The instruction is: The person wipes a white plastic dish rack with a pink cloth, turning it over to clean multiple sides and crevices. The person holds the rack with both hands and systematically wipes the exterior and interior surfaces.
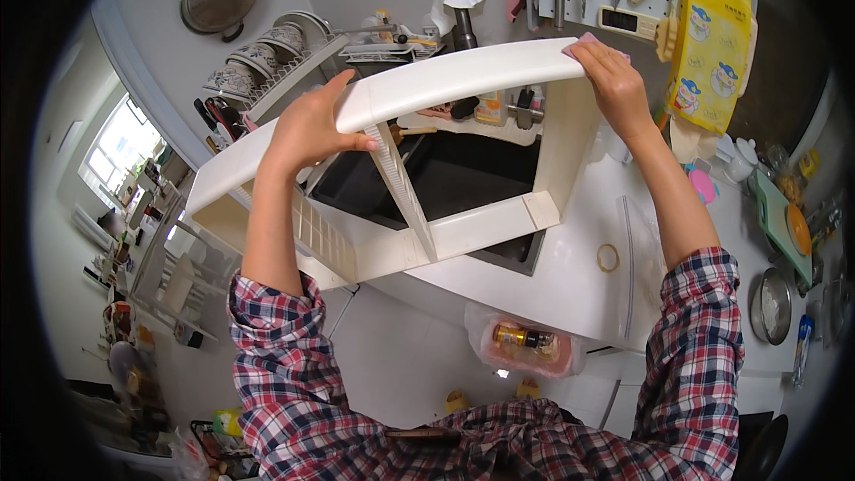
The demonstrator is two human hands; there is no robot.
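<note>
A long white plastic shelf rack (pixel 461 80) with crosswise shelves is held up in front of me, tilted over a black sink (pixel 467 160). My left hand (pixel 310 123) grips its near upper side panel, thumb by a ribbed shelf (pixel 401 187). At the rack's right end my right hand (pixel 611 80) presses a pink cloth (pixel 588 42) against the panel's corner. Through the rack's openings show the sink, a white draining tray and a bottle with an orange label.
A dish rack of patterned bowls (pixel 254 60) is on the wall at upper left. On the white counter (pixel 574 267) lies a tan ring (pixel 608 258) beside a clear zip bag. Below the counter edge stands a lined pink bin (pixel 528 354). A steel bowl (pixel 771 307) is at right.
</note>
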